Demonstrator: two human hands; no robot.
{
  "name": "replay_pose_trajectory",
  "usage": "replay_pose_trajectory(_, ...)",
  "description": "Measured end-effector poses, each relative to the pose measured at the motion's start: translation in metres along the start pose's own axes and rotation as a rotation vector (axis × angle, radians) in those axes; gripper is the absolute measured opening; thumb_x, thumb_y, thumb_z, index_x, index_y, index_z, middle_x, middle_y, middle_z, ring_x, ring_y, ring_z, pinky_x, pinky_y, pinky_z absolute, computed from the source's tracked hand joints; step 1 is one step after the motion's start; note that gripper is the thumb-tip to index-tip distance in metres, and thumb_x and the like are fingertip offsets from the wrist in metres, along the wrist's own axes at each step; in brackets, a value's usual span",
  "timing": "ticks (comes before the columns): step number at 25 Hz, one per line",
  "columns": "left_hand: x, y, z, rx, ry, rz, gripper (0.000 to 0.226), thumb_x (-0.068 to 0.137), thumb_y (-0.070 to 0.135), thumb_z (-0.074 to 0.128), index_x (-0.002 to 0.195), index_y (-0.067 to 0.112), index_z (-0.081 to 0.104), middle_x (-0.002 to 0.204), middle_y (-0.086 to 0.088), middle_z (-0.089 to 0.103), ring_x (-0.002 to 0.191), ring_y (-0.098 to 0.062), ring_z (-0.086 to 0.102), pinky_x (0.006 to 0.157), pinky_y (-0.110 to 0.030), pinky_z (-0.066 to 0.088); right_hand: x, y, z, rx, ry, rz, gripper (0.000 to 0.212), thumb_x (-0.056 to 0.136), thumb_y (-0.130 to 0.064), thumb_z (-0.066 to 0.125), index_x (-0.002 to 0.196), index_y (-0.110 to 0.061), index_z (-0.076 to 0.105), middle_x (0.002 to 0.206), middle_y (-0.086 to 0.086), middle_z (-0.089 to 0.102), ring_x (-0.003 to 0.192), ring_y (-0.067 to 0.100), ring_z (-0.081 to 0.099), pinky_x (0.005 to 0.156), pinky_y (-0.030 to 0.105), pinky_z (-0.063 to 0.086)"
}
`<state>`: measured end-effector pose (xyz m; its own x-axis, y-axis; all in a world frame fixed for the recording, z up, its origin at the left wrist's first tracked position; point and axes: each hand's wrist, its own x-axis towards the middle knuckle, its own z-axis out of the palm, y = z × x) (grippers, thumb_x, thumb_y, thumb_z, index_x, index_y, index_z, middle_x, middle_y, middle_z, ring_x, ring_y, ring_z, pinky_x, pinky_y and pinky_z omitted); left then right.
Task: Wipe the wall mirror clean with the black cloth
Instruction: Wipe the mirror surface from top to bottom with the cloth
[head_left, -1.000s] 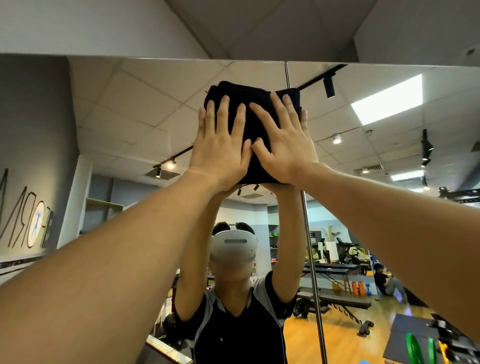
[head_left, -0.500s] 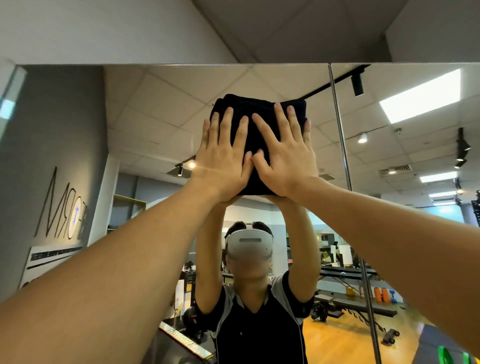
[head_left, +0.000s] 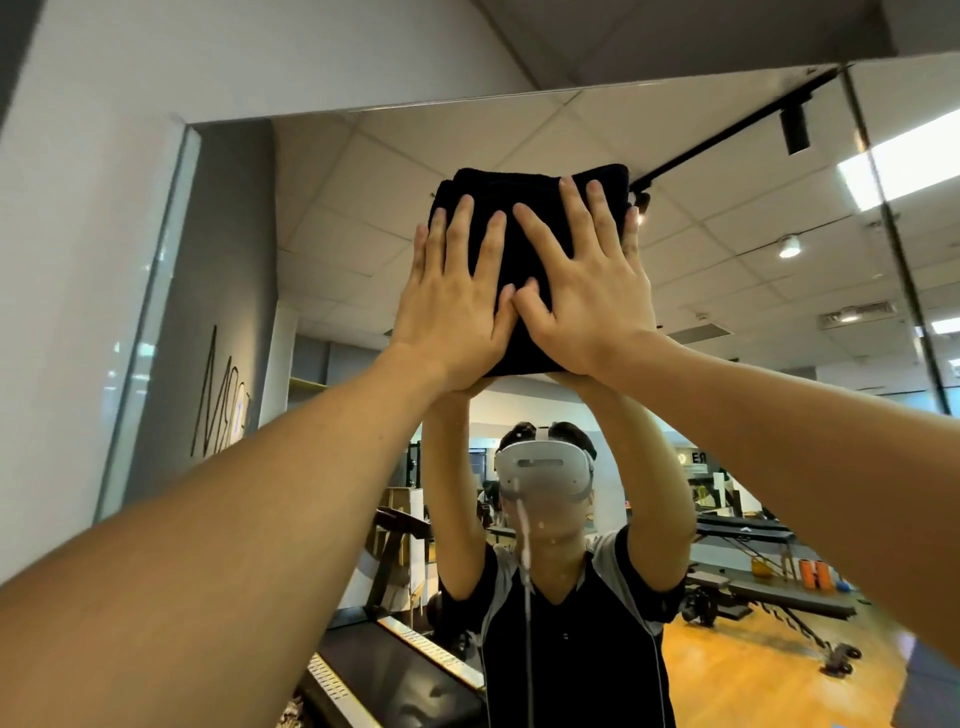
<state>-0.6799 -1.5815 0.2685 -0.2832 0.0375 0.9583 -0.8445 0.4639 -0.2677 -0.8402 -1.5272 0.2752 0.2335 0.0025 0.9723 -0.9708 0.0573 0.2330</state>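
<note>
A folded black cloth (head_left: 524, 189) lies flat against the wall mirror (head_left: 358, 218), high up near its top edge. My left hand (head_left: 457, 312) and my right hand (head_left: 587, 301) press on the cloth side by side, palms flat, fingers spread, thumbs touching. Both arms reach up and forward. The cloth's lower half is hidden behind my hands. A white streak of liquid (head_left: 525, 545) runs down the glass below the cloth, with small droplets around it.
The mirror's left edge (head_left: 171, 249) meets a white wall (head_left: 78, 260). A vertical seam (head_left: 893, 234) divides the mirror panels at the right. The glass reflects me with a headset, a treadmill, weight benches and a wooden floor.
Both hands and the cloth have slid left across the mirror. The seam now lies far to the right and the mirror's left edge has come into view.
</note>
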Motion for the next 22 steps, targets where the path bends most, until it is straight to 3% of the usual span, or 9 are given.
replay_pose_trajectory(16, -0.055, -0.183, -0.015, 0.006, 0.014, -0.005, 0.071, 0.102, 0.049, 0.023, 0.163, 0.015, 0.009, 0.169, -0.02, 0.003, 0.156, -0.039, 0.004, 0.128, -0.053, 0.008, 0.039, -0.176, 0.061, -0.002, -0.022, -0.006, 0.076, 0.091, -0.055, 0.03, 0.162, -0.031, 0.026, 0.172, 0.016, 0.011, 0.159, 0.035, 0.0, 0.127, 0.059, 0.0)
replay_pose_trajectory(22, -0.079, -0.252, -0.021, 0.05, 0.014, -0.01, 0.068, 0.105, 0.044, 0.029, 0.163, 0.017, 0.007, 0.17, -0.017, 0.003, 0.157, -0.037, 0.004, 0.126, -0.048, 0.002, 0.051, -0.245, 0.087, 0.015, 0.001, -0.014, 0.074, 0.093, -0.053, 0.035, 0.162, -0.029, 0.028, 0.171, 0.019, 0.013, 0.159, 0.038, 0.001, 0.127, 0.06, 0.0)
